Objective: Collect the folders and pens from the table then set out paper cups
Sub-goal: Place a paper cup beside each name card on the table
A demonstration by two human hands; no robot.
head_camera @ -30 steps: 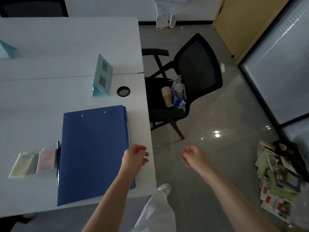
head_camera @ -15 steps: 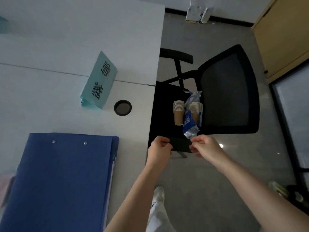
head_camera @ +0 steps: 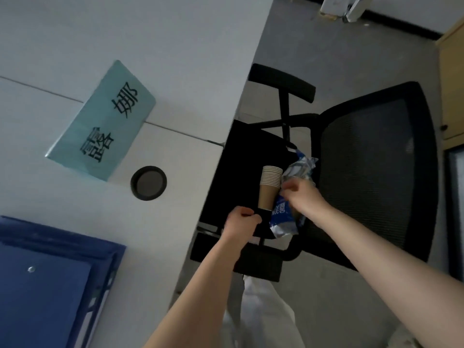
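A stack of brown paper cups (head_camera: 269, 187) lies on the seat of a black office chair (head_camera: 376, 172), beside a blue-and-white plastic cup wrapper (head_camera: 282, 217). My right hand (head_camera: 302, 195) reaches over the seat and pinches the wrapper near its upper part, just right of the cup stack. Curled into a fist, my left hand (head_camera: 239, 222) hovers at the seat's near edge, just below-left of the stack's base, with nothing visible in it. Blue folders (head_camera: 50, 285) lie stacked on the white table (head_camera: 175, 59) at the lower left.
A teal name card (head_camera: 103, 121) stands on the table, with a round cable hole (head_camera: 148, 183) beside it. The chair's armrests (head_camera: 282, 82) flank the seat close to the table edge. Grey floor lies to the right, a wooden door (head_camera: 452, 84) at the far right.
My view has moved closer to the chair. Both hands have reached forward onto the seat, and my right hand has taken hold of the cup wrapper.
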